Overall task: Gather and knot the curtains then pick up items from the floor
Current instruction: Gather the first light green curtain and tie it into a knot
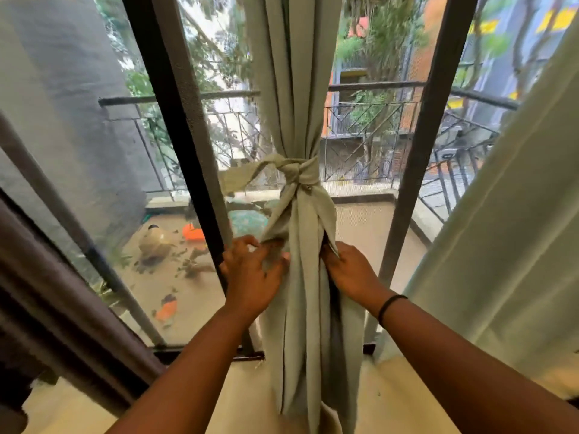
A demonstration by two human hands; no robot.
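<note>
A pale green curtain (294,89) hangs in the middle of the window, gathered and tied in a knot (297,173) at mid height. Its loose tails (307,324) fall below the knot to the floor. My left hand (250,270) presses against the left side of the tails just under the knot, fingers spread on the cloth. On the right side, my right hand (351,270) pinches a fold of the same cloth. A second pale green curtain (507,245) hangs ungathered at the right.
Dark window frames (175,120) stand on both sides of the knotted curtain. A dark brown curtain (62,292) hangs at the left. Beyond the glass lies a balcony with a railing (369,86), orange items (194,233) and scattered leaves. Beige floor (235,402) lies below.
</note>
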